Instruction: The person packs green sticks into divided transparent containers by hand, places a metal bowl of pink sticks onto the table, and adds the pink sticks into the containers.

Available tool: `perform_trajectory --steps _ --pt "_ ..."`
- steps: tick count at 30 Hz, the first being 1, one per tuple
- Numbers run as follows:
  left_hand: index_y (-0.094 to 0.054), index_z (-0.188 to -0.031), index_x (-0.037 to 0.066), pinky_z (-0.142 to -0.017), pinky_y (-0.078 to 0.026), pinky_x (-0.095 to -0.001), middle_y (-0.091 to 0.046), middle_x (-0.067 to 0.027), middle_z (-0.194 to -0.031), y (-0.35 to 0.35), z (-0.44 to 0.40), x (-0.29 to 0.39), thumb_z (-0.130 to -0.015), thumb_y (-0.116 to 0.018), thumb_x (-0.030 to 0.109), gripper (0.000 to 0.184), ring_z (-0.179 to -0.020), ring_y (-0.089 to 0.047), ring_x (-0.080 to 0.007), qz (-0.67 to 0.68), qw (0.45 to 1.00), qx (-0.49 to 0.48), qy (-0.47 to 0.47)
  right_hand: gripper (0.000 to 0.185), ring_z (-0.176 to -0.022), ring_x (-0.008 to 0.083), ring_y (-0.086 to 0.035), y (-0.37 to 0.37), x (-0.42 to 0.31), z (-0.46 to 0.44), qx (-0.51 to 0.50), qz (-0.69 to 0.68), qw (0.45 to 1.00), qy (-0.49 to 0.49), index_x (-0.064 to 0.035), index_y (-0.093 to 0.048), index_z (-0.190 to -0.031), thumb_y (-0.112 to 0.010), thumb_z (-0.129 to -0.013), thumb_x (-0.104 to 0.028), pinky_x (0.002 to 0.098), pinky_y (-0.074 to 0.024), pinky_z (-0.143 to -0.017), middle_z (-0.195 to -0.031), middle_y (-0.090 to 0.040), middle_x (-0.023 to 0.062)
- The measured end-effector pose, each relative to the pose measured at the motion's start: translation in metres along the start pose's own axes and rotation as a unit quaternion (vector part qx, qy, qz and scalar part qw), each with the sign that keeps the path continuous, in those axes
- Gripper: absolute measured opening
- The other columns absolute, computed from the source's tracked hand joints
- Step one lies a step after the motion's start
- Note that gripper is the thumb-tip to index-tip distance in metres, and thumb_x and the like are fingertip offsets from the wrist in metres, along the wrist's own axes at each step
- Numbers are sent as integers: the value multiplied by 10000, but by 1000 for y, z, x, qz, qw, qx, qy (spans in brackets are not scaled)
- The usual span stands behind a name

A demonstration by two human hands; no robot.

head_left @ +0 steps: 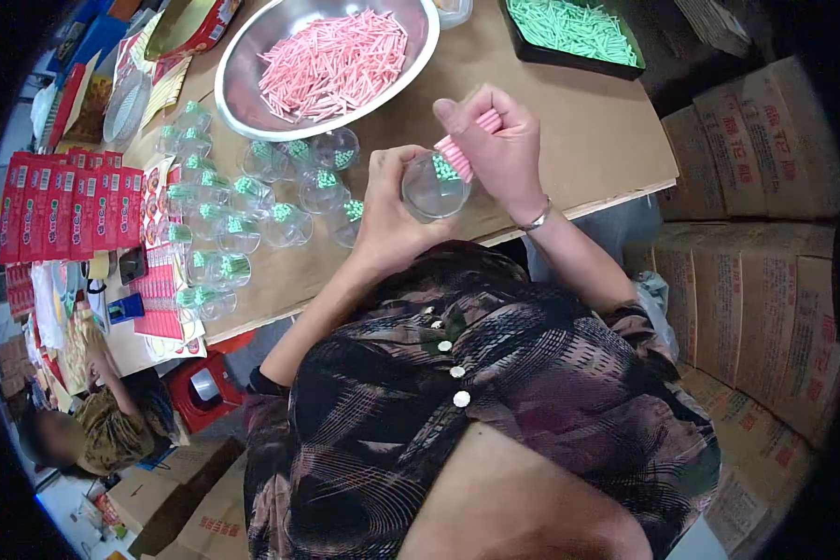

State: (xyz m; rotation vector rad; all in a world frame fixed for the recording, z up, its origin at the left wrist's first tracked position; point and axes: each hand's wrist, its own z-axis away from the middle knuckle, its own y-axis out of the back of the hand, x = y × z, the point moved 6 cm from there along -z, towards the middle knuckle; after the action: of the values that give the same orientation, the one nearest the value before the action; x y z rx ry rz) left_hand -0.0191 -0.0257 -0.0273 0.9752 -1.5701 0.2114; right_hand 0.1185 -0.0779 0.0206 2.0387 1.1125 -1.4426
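Note:
My left hand point(390, 207) is wrapped round a clear round jar point(425, 198) that has small green sticks point(446, 169) inside. Over the jar's mouth, my right hand point(499, 140) grips a bundle of pink sticks point(457, 159), their lower ends at the rim. Beyond my hands lies a metal bowl point(236, 89) heaped with loose pink sticks point(336, 61). At the upper right, a black tray point(579, 63) holds many green sticks point(569, 28). To the left, several clear jars point(285, 224) with green sticks stand or lie in a cluster.
Red printed packets point(70, 205) and sheets cover the table's left end. Cardboard boxes point(756, 289) are stacked on the right, beyond the table edge point(663, 182). A red stool point(201, 392) is on the floor at lower left, and another person point(112, 425) is beside it.

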Motion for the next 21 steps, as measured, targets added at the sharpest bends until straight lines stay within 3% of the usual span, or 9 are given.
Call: perform_trajectory --steps 5,10,21 --pt "-430 -1191 12 -791 -477 -347 -557 -154 -1002 -9 -11 -3 -616 -784 136 686 -833 -579 -255 138 988 -4 68 267 -516 35 -417 -21 -15 3 -35 135 983 122 -68 -532 -679 -732 -842 -135 184 -346 -456 -656 -519 -26" --pt "-414 -1184 3 -766 -486 -339 -551 -165 -996 -6 -20 9 -623 -797 152 696 -833 -589 -252 28 996 -26 79 247 -521 61 -404 -25 -28 8 -46 246 949 193 -65 -546 -683 -748 -815 -120 204 -340 -459 -676 -528 -10" --pt "-424 -1165 -4 -793 -469 -340 -532 -155 -1011 7 -26 18 -607 -818 182 708 -871 -557 -245 15 999 39 2 237 -513 101 -403 -15 -35 17 -45 185 944 270 -77 -547 -680 -775 -746 -83 233 -339 -457 -649 -495 -10"
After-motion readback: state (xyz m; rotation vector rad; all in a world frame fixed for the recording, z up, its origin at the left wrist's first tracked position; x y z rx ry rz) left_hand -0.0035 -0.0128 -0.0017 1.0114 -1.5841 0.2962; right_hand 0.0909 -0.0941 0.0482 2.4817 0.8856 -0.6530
